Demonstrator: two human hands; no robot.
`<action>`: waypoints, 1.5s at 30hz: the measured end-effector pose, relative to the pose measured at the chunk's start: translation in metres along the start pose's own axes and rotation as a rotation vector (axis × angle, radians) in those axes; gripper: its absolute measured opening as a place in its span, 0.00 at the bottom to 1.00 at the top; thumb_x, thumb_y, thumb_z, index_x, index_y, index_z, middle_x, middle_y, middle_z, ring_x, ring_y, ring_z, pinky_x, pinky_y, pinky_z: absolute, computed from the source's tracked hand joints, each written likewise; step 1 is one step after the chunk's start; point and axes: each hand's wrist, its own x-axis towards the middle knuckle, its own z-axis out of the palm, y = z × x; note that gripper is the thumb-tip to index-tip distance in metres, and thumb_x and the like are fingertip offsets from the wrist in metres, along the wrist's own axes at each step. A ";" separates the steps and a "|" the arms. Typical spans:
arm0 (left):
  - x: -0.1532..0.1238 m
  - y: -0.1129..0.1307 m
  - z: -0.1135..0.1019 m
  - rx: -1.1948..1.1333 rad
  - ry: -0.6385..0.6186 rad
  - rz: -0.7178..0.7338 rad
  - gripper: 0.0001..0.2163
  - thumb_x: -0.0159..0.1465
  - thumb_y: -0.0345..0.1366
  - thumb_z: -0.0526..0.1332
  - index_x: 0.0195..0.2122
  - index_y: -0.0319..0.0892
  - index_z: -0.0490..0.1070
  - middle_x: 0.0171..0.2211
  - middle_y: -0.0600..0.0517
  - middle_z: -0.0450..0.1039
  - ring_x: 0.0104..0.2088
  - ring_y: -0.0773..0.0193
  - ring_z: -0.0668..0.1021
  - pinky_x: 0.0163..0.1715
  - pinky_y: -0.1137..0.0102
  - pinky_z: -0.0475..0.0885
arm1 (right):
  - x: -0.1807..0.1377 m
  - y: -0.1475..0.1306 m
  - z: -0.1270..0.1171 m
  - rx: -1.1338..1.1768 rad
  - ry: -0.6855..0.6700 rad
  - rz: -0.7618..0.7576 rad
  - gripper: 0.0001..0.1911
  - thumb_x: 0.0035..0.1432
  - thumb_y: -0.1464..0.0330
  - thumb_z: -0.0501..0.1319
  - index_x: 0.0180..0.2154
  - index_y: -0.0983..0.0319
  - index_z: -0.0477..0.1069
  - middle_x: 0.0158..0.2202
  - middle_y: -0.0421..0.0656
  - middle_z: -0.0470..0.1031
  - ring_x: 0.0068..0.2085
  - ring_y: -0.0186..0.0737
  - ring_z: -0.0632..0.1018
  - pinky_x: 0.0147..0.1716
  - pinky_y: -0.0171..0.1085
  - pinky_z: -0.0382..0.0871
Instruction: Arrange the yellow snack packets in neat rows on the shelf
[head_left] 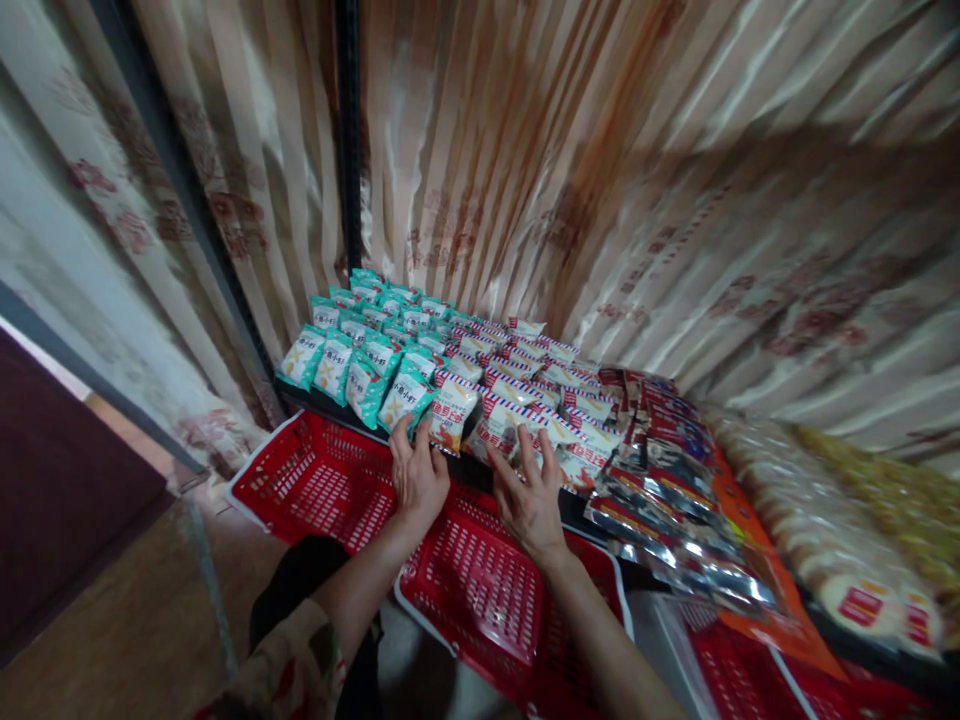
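My left hand reaches to the front row of small snack bags, its fingertips against the lower edge of a teal-and-white snack bag. Its fingers are slightly bent and apart, with no bag visibly gripped. Beside that bag stands a snack bag with a striped top edge. My right hand has its fingers spread over the front of another striped-top snack bag, palm side hidden. Both kinds of bag stand in several close rows on a dark shelf.
Below my forearms are two red baskets, a left one and a nearer one. To the right lie dark and silvery packets, an orange package and clear-wrapped round food. A pleated curtain and dark upright posts stand behind.
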 end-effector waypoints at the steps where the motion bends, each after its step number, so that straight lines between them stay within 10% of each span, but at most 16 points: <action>1: 0.002 0.001 -0.001 -0.025 0.026 -0.046 0.22 0.56 0.24 0.55 0.53 0.40 0.64 0.55 0.40 0.54 0.58 0.48 0.60 0.56 0.51 0.60 | -0.001 -0.003 -0.001 0.001 0.000 -0.005 0.33 0.55 0.76 0.55 0.60 0.48 0.55 0.68 0.38 0.36 0.65 0.61 0.44 0.55 0.65 0.53; 10: 0.000 -0.012 -0.006 -0.200 -0.024 -0.520 0.17 0.52 0.22 0.56 0.43 0.40 0.71 0.49 0.46 0.59 0.55 0.57 0.65 0.59 0.63 0.59 | -0.015 -0.035 -0.006 0.089 0.022 -0.064 0.31 0.57 0.78 0.53 0.60 0.54 0.55 0.66 0.45 0.49 0.65 0.56 0.51 0.56 0.62 0.56; 21: -0.050 -0.038 -0.036 -0.310 -0.097 -0.550 0.15 0.53 0.23 0.56 0.41 0.40 0.70 0.47 0.46 0.62 0.53 0.59 0.68 0.58 0.61 0.61 | -0.055 -0.098 -0.017 0.156 -0.022 0.034 0.27 0.56 0.79 0.51 0.57 0.58 0.60 0.62 0.48 0.57 0.64 0.50 0.53 0.56 0.58 0.60; 34: -0.094 -0.041 -0.048 -0.145 -0.168 -0.255 0.18 0.51 0.17 0.53 0.39 0.39 0.71 0.47 0.44 0.65 0.53 0.56 0.69 0.56 0.59 0.64 | -0.076 -0.133 -0.047 0.197 -0.004 0.123 0.27 0.53 0.80 0.50 0.54 0.61 0.66 0.59 0.49 0.62 0.63 0.48 0.56 0.55 0.54 0.65; 45: -0.030 -0.066 -0.097 -0.042 -0.113 0.115 0.21 0.53 0.19 0.52 0.46 0.41 0.70 0.55 0.45 0.61 0.55 0.53 0.65 0.56 0.55 0.64 | -0.024 -0.146 0.009 0.347 -0.069 0.136 0.27 0.52 0.79 0.51 0.55 0.63 0.65 0.59 0.51 0.63 0.60 0.47 0.63 0.55 0.51 0.65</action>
